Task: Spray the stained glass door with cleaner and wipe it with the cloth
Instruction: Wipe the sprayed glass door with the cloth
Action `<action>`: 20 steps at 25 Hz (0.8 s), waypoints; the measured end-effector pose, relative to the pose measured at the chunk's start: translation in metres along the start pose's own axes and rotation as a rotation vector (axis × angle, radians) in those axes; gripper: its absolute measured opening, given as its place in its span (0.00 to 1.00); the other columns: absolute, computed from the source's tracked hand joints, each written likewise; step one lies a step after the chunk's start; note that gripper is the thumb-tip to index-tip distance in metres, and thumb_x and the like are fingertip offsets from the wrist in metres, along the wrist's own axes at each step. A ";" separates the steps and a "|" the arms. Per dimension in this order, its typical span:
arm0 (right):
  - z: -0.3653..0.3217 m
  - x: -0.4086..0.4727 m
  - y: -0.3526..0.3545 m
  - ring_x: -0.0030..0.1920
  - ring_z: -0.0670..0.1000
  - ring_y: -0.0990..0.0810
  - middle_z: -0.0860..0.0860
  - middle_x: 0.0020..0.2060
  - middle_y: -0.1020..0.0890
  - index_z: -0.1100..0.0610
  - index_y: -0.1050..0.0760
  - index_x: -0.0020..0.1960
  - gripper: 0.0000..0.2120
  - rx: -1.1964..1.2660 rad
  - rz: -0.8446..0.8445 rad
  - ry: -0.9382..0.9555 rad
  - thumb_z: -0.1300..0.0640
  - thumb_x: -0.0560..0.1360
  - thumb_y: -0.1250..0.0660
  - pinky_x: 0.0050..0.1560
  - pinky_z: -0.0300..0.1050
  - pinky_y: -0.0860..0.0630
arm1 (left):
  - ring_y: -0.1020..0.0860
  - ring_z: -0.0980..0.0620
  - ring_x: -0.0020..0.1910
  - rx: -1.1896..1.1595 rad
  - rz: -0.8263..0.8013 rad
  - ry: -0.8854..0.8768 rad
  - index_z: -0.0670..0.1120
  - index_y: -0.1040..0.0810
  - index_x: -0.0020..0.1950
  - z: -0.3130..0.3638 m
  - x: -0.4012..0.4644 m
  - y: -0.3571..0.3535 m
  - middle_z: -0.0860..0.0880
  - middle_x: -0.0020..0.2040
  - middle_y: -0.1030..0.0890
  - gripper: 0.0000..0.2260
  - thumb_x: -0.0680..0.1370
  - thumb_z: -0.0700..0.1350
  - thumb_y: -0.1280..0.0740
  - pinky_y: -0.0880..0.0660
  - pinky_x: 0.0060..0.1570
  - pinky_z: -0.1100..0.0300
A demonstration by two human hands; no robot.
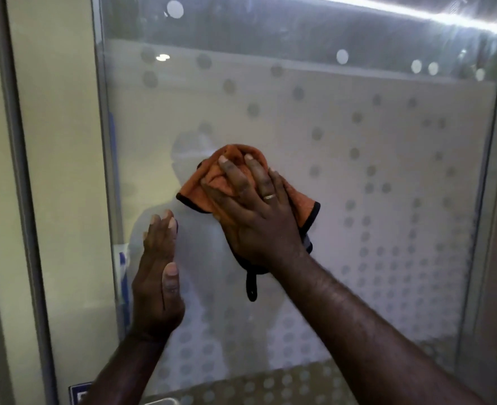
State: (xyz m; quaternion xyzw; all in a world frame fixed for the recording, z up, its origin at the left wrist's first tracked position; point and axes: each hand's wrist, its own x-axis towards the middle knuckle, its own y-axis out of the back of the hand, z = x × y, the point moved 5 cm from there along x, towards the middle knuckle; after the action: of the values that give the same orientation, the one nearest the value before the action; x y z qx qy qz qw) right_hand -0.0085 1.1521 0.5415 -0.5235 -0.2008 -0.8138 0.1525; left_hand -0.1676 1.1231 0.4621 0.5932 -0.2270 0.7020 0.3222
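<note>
The glass door fills the view, frosted with a pattern of pale dots. My right hand presses a bunched orange cloth with black edging flat against the glass near the middle; a black loop of the cloth hangs below my wrist. My left hand rests flat on the glass to the lower left of the cloth, fingers together and pointing up, holding nothing. No spray bottle shows in this view.
A grey metal frame runs down the door's left edge, with a cream wall panel beside it. A blue sticker sits at the bottom left. A bright light strip reflects at the top right.
</note>
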 end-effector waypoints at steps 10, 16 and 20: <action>0.106 -0.023 0.019 0.78 0.60 0.44 0.53 0.78 0.39 0.45 0.35 0.74 0.26 -0.037 0.023 -0.411 0.47 0.77 0.38 0.71 0.64 0.37 | 0.37 0.42 0.76 0.252 -0.013 -0.099 0.31 0.35 0.72 0.017 -0.005 -0.003 0.34 0.72 0.32 0.27 0.84 0.50 0.54 0.47 0.78 0.51; 0.186 -0.074 0.035 0.77 0.64 0.44 0.54 0.78 0.41 0.46 0.38 0.76 0.26 -0.087 0.034 -0.572 0.42 0.79 0.41 0.74 0.60 0.38 | 0.38 0.35 0.75 0.319 0.029 -0.172 0.31 0.34 0.72 0.012 -0.006 -0.007 0.34 0.72 0.33 0.25 0.84 0.48 0.53 0.44 0.77 0.46; 0.232 -0.116 0.045 0.77 0.64 0.46 0.55 0.79 0.44 0.48 0.40 0.77 0.28 -0.094 0.039 -0.757 0.41 0.80 0.44 0.76 0.57 0.43 | 0.38 0.35 0.75 0.384 0.048 -0.201 0.30 0.35 0.72 0.012 -0.011 -0.011 0.34 0.72 0.32 0.26 0.84 0.48 0.53 0.44 0.77 0.47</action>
State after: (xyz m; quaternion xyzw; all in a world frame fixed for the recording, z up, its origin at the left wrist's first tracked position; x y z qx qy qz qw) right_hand 0.2425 1.2299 0.5293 -0.7971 -0.1954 -0.5684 0.0586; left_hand -0.1502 1.1200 0.4525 0.7051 -0.1340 0.6771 0.1625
